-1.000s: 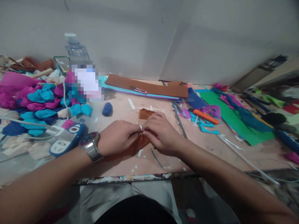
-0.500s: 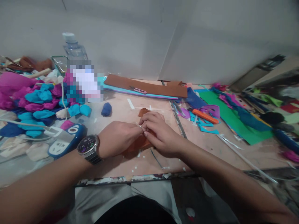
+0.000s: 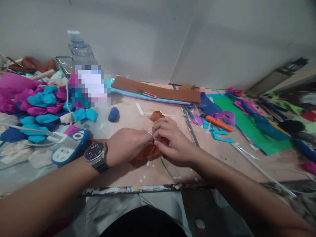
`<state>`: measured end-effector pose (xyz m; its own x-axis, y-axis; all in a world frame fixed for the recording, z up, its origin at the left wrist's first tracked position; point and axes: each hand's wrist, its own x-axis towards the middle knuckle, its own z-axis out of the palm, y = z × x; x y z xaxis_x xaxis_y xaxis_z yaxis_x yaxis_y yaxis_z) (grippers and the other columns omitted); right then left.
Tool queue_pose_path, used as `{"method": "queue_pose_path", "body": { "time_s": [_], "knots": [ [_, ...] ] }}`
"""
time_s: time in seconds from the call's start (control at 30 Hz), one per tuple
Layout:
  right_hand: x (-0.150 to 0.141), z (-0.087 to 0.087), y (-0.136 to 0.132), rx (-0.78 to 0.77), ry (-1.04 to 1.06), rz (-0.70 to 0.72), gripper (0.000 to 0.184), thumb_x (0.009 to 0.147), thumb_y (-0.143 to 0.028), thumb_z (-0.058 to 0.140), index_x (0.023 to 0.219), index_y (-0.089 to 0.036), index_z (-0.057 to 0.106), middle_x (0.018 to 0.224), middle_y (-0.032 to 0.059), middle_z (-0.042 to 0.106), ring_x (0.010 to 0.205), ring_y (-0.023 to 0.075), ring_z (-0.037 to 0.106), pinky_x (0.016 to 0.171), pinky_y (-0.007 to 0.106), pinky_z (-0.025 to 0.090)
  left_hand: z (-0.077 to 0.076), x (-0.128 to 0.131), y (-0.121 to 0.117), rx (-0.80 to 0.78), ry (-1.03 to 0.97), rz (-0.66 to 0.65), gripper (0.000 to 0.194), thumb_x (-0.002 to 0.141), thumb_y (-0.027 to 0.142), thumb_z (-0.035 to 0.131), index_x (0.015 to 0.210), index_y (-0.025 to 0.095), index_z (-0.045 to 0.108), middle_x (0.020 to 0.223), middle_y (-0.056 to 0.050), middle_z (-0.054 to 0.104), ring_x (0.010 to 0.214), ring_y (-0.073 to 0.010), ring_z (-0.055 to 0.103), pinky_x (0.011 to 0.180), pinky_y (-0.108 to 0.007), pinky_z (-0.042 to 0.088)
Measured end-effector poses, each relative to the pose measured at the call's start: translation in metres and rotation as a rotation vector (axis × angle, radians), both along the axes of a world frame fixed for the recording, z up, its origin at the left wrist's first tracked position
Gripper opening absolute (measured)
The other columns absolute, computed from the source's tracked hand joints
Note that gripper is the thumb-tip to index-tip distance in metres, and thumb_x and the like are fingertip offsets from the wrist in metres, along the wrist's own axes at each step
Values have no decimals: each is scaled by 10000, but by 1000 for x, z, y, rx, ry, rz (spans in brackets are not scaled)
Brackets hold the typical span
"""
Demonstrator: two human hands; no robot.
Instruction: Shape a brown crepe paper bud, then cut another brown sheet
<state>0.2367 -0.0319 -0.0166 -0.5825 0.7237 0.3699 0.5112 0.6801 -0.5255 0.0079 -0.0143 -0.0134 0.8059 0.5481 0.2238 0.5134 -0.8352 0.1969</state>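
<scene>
Over the middle of the table, my left hand (image 3: 129,144) and my right hand (image 3: 172,141) meet with fingers curled and pinching. Between and beneath them is a brown crepe-like piece (image 3: 150,151), which both sets of fingers grip. A small white bit shows at the fingertips; what it is I cannot make out. My palms and knuckles hide much of the brown piece. A smaller brown scrap (image 3: 156,115) lies just beyond my right fingers. A dark blue rolled bundle (image 3: 114,114) rests farther left.
On the left are a heap of pink and blue puffs (image 3: 43,98), a power strip (image 3: 70,148) with a cable, and a water bottle (image 3: 80,47). Brown strips (image 3: 158,90) lie behind, under a pink-handled cutter (image 3: 149,94). At right are an orange utility knife (image 3: 219,123) and green sheet (image 3: 249,121).
The view has shifted slightly. My hands stay together at the brown piece, with only small finger movement, and slightly more of the brown scrap beyond them shows.
</scene>
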Motion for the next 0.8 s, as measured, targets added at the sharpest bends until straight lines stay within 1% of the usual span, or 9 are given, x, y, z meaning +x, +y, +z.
{"method": "queue_pose_path", "body": {
  "time_s": [0.2,0.3,0.37,0.5,0.63,0.8],
  "knots": [
    [3,-5,2,21,28,2,83,930,-170,630,933,-250,650,1083,57,691,1207,288,545,1118,544,368,3,2,1,-109,-2,85,297,1068,333,507,895,191,703,854,-41,769,758,-190,684,649,-283,386],
    [1,-5,2,20,47,-7,83,922,-165,650,923,-247,651,1063,49,692,1192,280,549,1115,535,376,5,2,1,-188,-34,77,295,1060,335,496,907,184,699,868,-49,765,746,-184,669,651,-279,387],
    [1,-5,2,13,55,-9,93,913,-153,657,918,-246,651,1051,46,693,1181,276,553,1113,531,381,6,2,1,-213,-46,69,284,1050,326,499,905,183,695,860,-48,759,732,-178,658,649,-275,385],
    [1,-6,3,9,54,-7,116,901,-139,659,929,-252,655,1053,46,697,1177,278,557,1115,536,382,6,2,0,-208,-52,76,295,1045,327,497,880,179,692,817,-45,746,698,-170,641,638,-273,372],
    [0,-8,4,16,56,1,90,922,-161,645,917,-251,642,1044,46,698,1162,274,563,1115,540,380,4,2,1,-198,-50,74,301,1045,343,504,878,180,694,837,-49,756,714,-176,655,643,-280,373],
    [-1,-9,4,5,34,11,97,949,-162,583,901,-239,616,1059,52,701,1169,271,565,1109,542,376,1,1,0,-196,-56,51,262,1040,329,513,904,187,686,864,-48,763,754,-188,672,662,-285,382]
  ]
}}
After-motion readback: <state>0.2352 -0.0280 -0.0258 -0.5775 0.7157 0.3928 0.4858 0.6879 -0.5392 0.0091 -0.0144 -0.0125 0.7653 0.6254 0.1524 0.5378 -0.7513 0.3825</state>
